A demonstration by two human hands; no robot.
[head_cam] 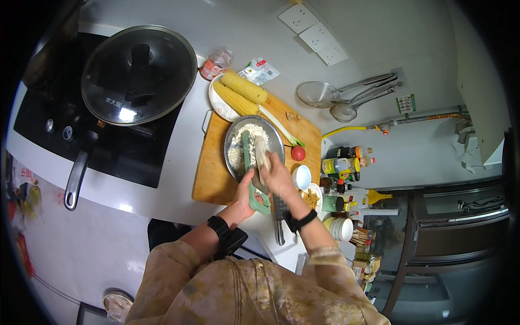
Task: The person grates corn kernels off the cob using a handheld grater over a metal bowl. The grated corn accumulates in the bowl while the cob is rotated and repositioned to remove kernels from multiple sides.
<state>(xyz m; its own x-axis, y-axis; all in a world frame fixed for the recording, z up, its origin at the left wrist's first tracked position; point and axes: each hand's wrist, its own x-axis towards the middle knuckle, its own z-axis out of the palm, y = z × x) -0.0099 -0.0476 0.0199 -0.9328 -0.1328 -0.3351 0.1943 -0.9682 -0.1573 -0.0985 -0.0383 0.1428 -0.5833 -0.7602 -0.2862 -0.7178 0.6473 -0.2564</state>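
Observation:
My left hand (242, 199) grips the lower end of a green plastic grater (246, 152), which slants over a stainless steel bowl (229, 151). A long pale piece of food (261, 152), perhaps a peeled root, is held in my right hand (280, 177) against or just above the grater; contact cannot be made out. Whitish shreds (256, 130) lie in the bowl, and bits cling to the grater. Beneath the bowl is a wooden cutting board (209, 174). A kitchen knife (279, 221) lies beside my right wrist, its blade partly hidden.
Corn cobs (243, 87) rest on a white plate (216, 107) behind the bowl. A scallion (280, 126), a red tomato (298, 153) and a small white bowl (302, 177) are to the right. Several bottles (341, 165) line the wall. A lidded pan (140, 77) occupies the cooktop (142, 158).

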